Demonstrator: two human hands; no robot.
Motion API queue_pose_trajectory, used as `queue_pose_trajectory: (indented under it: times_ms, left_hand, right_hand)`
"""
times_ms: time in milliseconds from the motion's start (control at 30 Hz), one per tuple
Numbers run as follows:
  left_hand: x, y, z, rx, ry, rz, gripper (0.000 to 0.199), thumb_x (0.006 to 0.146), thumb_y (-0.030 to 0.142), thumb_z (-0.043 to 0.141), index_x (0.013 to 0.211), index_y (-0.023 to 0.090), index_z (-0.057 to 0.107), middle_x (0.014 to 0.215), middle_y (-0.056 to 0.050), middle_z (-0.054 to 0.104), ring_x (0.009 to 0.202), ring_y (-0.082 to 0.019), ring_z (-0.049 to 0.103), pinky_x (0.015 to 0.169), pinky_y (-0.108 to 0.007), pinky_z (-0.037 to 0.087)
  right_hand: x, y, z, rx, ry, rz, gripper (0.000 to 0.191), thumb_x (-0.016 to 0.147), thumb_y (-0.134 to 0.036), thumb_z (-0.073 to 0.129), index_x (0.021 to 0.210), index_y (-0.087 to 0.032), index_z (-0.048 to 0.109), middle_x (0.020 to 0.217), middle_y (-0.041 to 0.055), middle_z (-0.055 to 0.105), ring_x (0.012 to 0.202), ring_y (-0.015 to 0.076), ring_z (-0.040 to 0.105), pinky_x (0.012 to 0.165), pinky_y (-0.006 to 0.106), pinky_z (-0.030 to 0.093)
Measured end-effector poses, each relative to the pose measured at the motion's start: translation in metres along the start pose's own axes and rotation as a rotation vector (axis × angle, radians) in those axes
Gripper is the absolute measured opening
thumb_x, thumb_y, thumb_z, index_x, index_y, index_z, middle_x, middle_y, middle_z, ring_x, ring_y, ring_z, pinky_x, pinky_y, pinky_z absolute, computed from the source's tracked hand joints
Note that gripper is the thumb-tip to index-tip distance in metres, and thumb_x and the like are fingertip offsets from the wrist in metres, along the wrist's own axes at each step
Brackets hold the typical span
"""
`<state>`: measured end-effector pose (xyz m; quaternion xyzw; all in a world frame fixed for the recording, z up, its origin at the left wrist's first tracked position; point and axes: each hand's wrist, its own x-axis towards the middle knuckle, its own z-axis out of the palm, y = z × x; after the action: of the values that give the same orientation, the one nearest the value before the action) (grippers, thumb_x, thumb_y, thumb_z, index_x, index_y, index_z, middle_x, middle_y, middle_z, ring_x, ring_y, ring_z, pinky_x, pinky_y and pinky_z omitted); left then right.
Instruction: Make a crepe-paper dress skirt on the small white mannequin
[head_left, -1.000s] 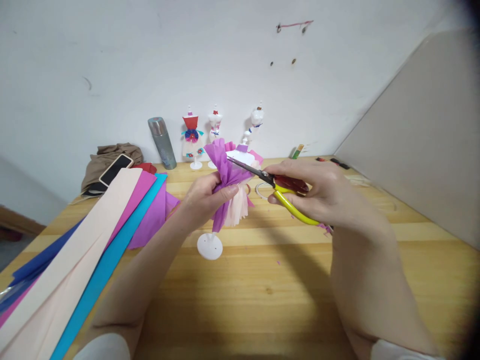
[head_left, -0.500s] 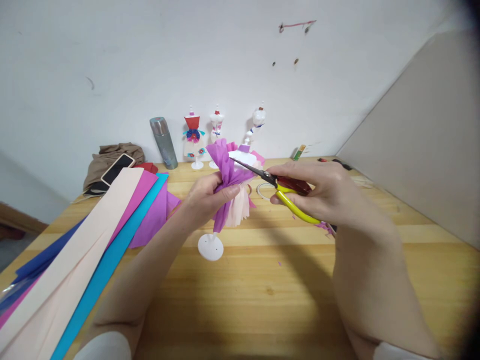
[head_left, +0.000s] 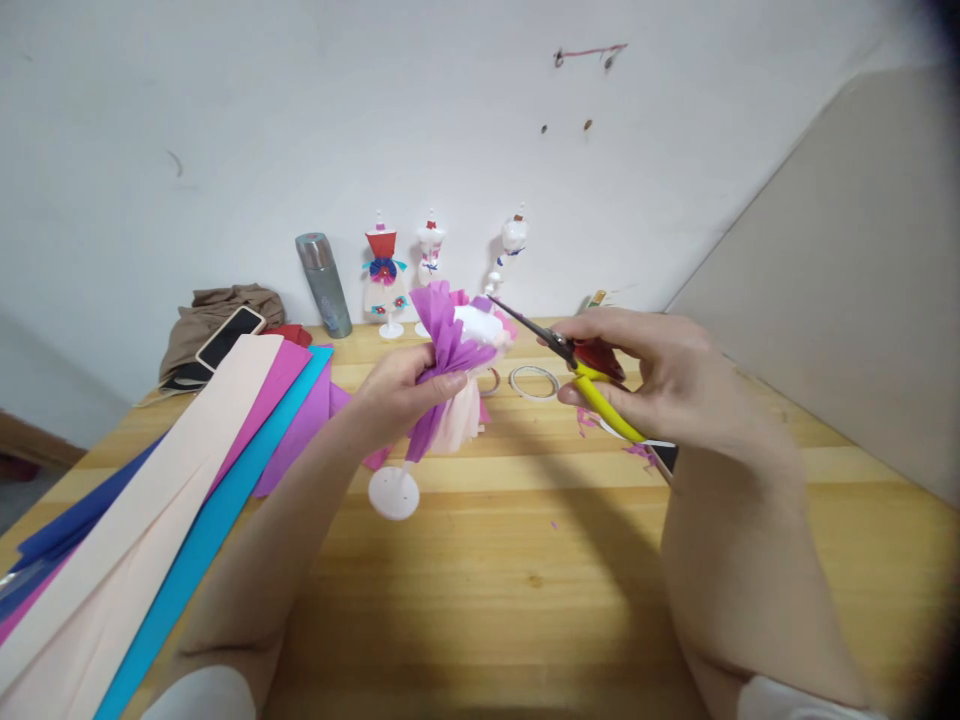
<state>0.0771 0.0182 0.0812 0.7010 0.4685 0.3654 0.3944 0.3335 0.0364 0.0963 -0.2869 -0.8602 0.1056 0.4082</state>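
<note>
My left hand (head_left: 405,390) is closed around a small white dress-form mannequin (head_left: 480,325), pinching purple crepe paper (head_left: 442,330) against its body. The mannequin leans over, its round white base (head_left: 394,493) towards the lower left. Below the purple piece hangs a pale pink pleated skirt (head_left: 456,418). My right hand (head_left: 645,370) grips a pair of scissors (head_left: 600,400) with yellow handles and dark blades. The blades look closed or nearly so, their tip by the mannequin's neck; whether it touches cannot be told.
Long crepe paper strips (head_left: 187,520) in several colours cover the table's left side. A phone (head_left: 229,338), brown cloth (head_left: 217,300) and a thermos (head_left: 324,285) lie or stand behind them. Decorated dress forms (head_left: 382,270) line the wall. Tape rolls (head_left: 534,383) and purple scraps (head_left: 641,453) lie on the table.
The mannequin has tilted further, its base moving left, and more of its white upper body shows. My right hand has drawn the scissors to the right, away from the purple paper.
</note>
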Motion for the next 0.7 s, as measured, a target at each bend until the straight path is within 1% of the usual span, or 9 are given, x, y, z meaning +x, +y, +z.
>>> queue_pose_trajectory:
  times_ms: [67, 133, 200, 267, 367, 467, 567, 633, 700]
  left_hand:
    - [0.000, 0.001, -0.006, 0.073, -0.061, -0.004, 0.035, 0.083, 0.049, 0.061, 0.089, 0.015, 0.067, 0.080, -0.002, 0.063, 0.075, -0.018, 0.059, 0.064, -0.029, 0.043]
    - [0.000, 0.003, -0.011, 0.123, -0.109, 0.004, 0.035, 0.082, 0.050, 0.061, 0.086, 0.016, 0.067, 0.082, -0.003, 0.063, 0.077, -0.019, 0.058, 0.066, -0.029, 0.043]
    - [0.001, 0.003, -0.013, 0.166, -0.135, 0.011, 0.034, 0.080, 0.050, 0.062, 0.082, 0.017, 0.066, 0.080, -0.003, 0.062, 0.074, -0.018, 0.056, 0.064, -0.029, 0.042]
    - [0.002, 0.003, -0.014, 0.199, -0.149, 0.013, 0.033, 0.080, 0.050, 0.061, 0.081, 0.017, 0.066, 0.076, -0.002, 0.059, 0.070, -0.017, 0.053, 0.061, -0.029, 0.040]
    - [0.002, 0.000, -0.014, 0.226, -0.187, 0.019, 0.030, 0.082, 0.047, 0.060, 0.082, 0.018, 0.066, 0.075, -0.001, 0.058, 0.069, -0.016, 0.052, 0.059, -0.027, 0.039]
    - [0.002, -0.001, -0.015, 0.253, -0.237, 0.012, 0.025, 0.083, 0.044, 0.060, 0.082, 0.019, 0.067, 0.077, -0.001, 0.060, 0.070, -0.017, 0.052, 0.061, -0.028, 0.038]
    - [0.002, 0.001, -0.015, 0.315, -0.260, 0.000, 0.026, 0.084, 0.043, 0.060, 0.074, 0.020, 0.063, 0.071, 0.000, 0.056, 0.065, -0.016, 0.049, 0.059, -0.028, 0.035]
    - [0.002, 0.004, -0.015, 0.344, -0.262, 0.019, 0.025, 0.083, 0.040, 0.060, 0.069, 0.020, 0.059, 0.066, 0.001, 0.054, 0.062, -0.016, 0.046, 0.058, -0.028, 0.033]
    - [0.001, 0.006, -0.015, 0.338, -0.284, 0.047, 0.022, 0.082, 0.036, 0.060, 0.067, 0.021, 0.058, 0.065, 0.001, 0.054, 0.062, -0.016, 0.047, 0.058, -0.028, 0.034]
  right_hand:
    - [-0.001, 0.000, -0.005, 0.003, -0.024, -0.009, 0.022, 0.083, -0.041, 0.072, 0.102, -0.029, 0.069, 0.078, 0.0017, 0.064, 0.059, 0.0151, 0.051, 0.051, 0.031, 0.044]
    - [-0.003, 0.000, -0.009, -0.014, -0.047, -0.012, 0.022, 0.083, -0.034, 0.072, 0.105, -0.031, 0.070, 0.083, 0.0026, 0.066, 0.064, 0.0167, 0.054, 0.055, 0.032, 0.046]
    - [-0.004, 0.000, -0.013, -0.040, -0.063, -0.027, 0.025, 0.083, -0.026, 0.070, 0.108, -0.032, 0.070, 0.086, 0.0034, 0.067, 0.068, 0.0178, 0.056, 0.060, 0.033, 0.048]
    - [-0.005, 0.000, -0.015, -0.050, -0.071, -0.068, 0.029, 0.082, -0.025, 0.071, 0.110, -0.033, 0.071, 0.086, 0.0035, 0.067, 0.068, 0.0173, 0.056, 0.060, 0.033, 0.048]
    - [-0.005, 0.001, -0.016, -0.057, -0.104, -0.104, 0.029, 0.081, -0.027, 0.073, 0.109, -0.034, 0.071, 0.087, 0.0026, 0.067, 0.068, 0.0170, 0.056, 0.058, 0.032, 0.047]
    - [-0.002, 0.001, -0.016, -0.056, -0.145, -0.116, 0.025, 0.082, -0.027, 0.069, 0.106, -0.035, 0.072, 0.081, 0.0022, 0.063, 0.069, 0.0179, 0.055, 0.058, 0.033, 0.045]
    - [0.000, -0.002, -0.015, -0.073, -0.141, -0.105, 0.020, 0.086, -0.032, 0.064, 0.103, -0.033, 0.074, 0.079, 0.0042, 0.061, 0.071, 0.0204, 0.057, 0.062, 0.037, 0.046]
    - [0.001, -0.004, -0.014, -0.098, -0.132, -0.073, 0.019, 0.088, -0.038, 0.062, 0.101, -0.033, 0.074, 0.081, 0.0061, 0.062, 0.075, 0.0228, 0.059, 0.065, 0.039, 0.047]
    - [0.002, -0.005, -0.013, -0.098, -0.128, -0.068, 0.020, 0.088, -0.043, 0.063, 0.100, -0.033, 0.075, 0.082, 0.0071, 0.062, 0.076, 0.0240, 0.060, 0.065, 0.039, 0.048]
